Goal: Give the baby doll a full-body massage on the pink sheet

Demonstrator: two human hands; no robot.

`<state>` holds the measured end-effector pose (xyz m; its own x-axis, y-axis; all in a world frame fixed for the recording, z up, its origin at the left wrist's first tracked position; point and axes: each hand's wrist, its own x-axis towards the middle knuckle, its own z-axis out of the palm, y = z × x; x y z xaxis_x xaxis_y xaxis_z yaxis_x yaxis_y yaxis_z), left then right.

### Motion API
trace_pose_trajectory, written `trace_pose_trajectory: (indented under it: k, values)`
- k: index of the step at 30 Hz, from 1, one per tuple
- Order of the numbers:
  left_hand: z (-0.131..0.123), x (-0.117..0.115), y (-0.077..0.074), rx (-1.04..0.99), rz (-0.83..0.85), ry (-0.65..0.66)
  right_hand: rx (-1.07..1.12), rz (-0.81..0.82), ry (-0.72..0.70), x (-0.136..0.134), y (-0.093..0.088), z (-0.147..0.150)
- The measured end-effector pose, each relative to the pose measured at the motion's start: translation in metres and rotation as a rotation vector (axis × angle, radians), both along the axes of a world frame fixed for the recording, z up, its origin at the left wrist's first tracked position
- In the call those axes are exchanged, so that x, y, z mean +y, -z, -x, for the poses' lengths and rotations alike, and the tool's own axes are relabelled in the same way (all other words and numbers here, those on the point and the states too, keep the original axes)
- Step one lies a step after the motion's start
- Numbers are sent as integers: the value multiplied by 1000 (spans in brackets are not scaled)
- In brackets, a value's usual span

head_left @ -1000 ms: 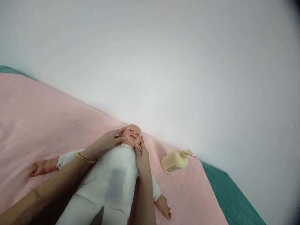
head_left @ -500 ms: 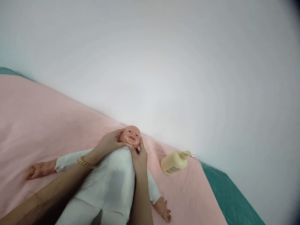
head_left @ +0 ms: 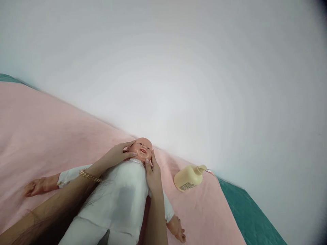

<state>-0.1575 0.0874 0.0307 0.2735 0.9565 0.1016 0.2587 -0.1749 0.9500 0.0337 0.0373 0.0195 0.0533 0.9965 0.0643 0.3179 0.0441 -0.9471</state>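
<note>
A baby doll (head_left: 122,194) with a bare head and a white cloth body lies on its back, arms spread to both sides. My left hand (head_left: 120,153) rests against one side of the doll's head (head_left: 143,144), fingers stretched along the temple and ear, thumb on the cheek near the jaw. Against the other cheek lies my right hand (head_left: 154,172), fingers extended up the side of the face and thumb apart near the chin. Both hands frame the face without closing round it. The fingertips behind the head are partly hidden.
A pale yellow pump bottle (head_left: 188,177) lies tilted beside the doll, right of my right hand. Pink cloth (head_left: 63,126) lies under everything, over a green quilted cover (head_left: 249,207). A plain white wall (head_left: 163,68) rises just beyond the doll's head.
My thumbs have moved apart, from close together under the chin out onto the cheeks. The doll's chin and collar now show between them. The bottle has not been moved.
</note>
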Motion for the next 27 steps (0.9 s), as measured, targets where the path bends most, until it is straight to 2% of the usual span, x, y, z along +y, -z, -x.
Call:
trace_pose_trajectory:
  k: [3, 7, 10, 15, 18, 23, 27]
  values:
    - [4, 5, 7, -5, -27, 53, -27, -1, -12, -1, -1, -1]
    - [3, 5, 9, -43, -17, 32, -4, 28, -7, -3, -2, 0]
    - [-1, -1, 3, -49, 15, 15, 53, 42, 14, -2, -3, 4]
    - [-10, -16, -14, 52, 31, -97, 66, 34, 110, 0, -4, 11]
    - [-12, -19, -19, 83, 34, -133, 70, 30, 130, 2, -2, 13]
    - [-11, -15, -13, 138, 31, -144, 53, 7, 131, 2, -1, 11]
    - [-8, -11, -5, 51, 5, -110, 15, 6, 99, -1, -4, 8]
